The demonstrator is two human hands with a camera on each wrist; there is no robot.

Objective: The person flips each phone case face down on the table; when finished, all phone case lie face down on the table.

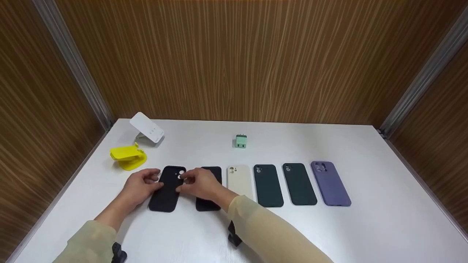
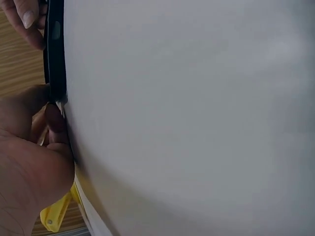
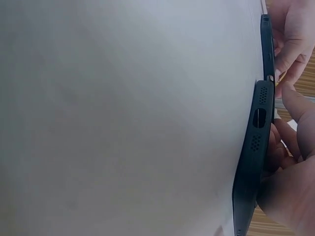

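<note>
A black phone case (image 1: pixel 166 193) lies at the left end of a row, its camera cutouts at the upper right corner. My left hand (image 1: pixel 139 185) has its thumb and bent fingers at the case's left edge. From the other side, my right hand (image 1: pixel 201 183) holds the right edge with thumb and forefinger, close to the cutouts. In the left wrist view, the left thumb (image 2: pixel 37 96) meets the case's dark side wall (image 2: pixel 56 59). A second black case (image 1: pixel 209 205) lies partly hidden under my right hand.
Rightward in the row are a cream case (image 1: pixel 239 179), two dark green cases (image 1: pixel 268 186) and a purple case (image 1: pixel 332 186). Behind stand a yellow phone stand (image 1: pixel 128 156), a white stand (image 1: pixel 147 128) and a mint green charger plug (image 1: pixel 241 141). Wood-grain panels enclose the white table (image 1: pixel 310 233).
</note>
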